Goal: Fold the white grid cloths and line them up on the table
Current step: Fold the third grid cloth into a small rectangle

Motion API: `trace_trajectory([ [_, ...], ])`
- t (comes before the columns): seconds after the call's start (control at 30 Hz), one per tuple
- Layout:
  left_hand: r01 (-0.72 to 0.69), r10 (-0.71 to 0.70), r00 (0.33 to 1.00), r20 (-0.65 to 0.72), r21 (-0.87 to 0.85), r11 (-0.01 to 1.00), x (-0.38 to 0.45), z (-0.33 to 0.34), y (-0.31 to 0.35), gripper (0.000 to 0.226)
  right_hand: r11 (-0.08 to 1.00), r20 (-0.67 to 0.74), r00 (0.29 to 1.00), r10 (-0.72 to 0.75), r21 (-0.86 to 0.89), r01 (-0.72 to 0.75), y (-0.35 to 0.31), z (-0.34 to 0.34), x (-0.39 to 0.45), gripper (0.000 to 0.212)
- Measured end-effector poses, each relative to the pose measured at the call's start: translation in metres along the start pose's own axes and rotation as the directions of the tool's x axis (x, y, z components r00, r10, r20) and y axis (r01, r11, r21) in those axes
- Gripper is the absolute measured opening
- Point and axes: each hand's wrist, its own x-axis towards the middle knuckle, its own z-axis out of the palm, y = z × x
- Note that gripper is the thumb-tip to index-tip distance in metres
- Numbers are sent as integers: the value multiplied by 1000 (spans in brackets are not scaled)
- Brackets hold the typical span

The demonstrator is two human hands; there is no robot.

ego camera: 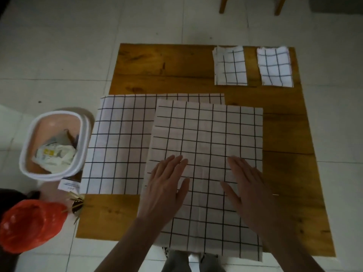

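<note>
Both hands, the left hand (167,185) and right hand (245,185), lay flat with fingers straight on the top grid cloth (206,134), which hung over the near bench (157,75) edge. It overlapped a second spread cloth (117,144) (leftward); two folded cloths (230,65) (275,66) sat side by side at the far right corner.

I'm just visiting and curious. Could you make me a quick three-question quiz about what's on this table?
1. How many folded cloths lie at the table's far right?
2. True or false: both hands, left hand and right hand, rest flat on the top unfolded cloth.
3. What stands on the floor left of the table: A) a bin, B) a lamp?

Key: 1. Two. 2. True. 3. A.
</note>
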Motion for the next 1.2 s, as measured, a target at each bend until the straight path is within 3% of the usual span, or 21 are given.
trace_trajectory([
  [0.43, -116, 98, 988, 118, 159, 980, 16, 43, -44, 64, 989, 40, 994, -105, -103, 109, 56, 46, 24, 69],
  [0.8, -118, 113, 993, 40, 178, 977, 14, 46, -47, 58, 973, -196, 954, -229, -74, 218, 64, 54, 27, 45],
  [1.0, -126, 132, 987, -94, 68, 990, 13, 44, -39, 35, 953, -285, 910, -301, -49, 300, 62, 44, 29, 30],
  [1.2, -172, 174, 984, -41, 41, 984, 26, 34, -30, 49, 895, -280, 854, -438, -45, 444, 65, 20, 34, 33],
])
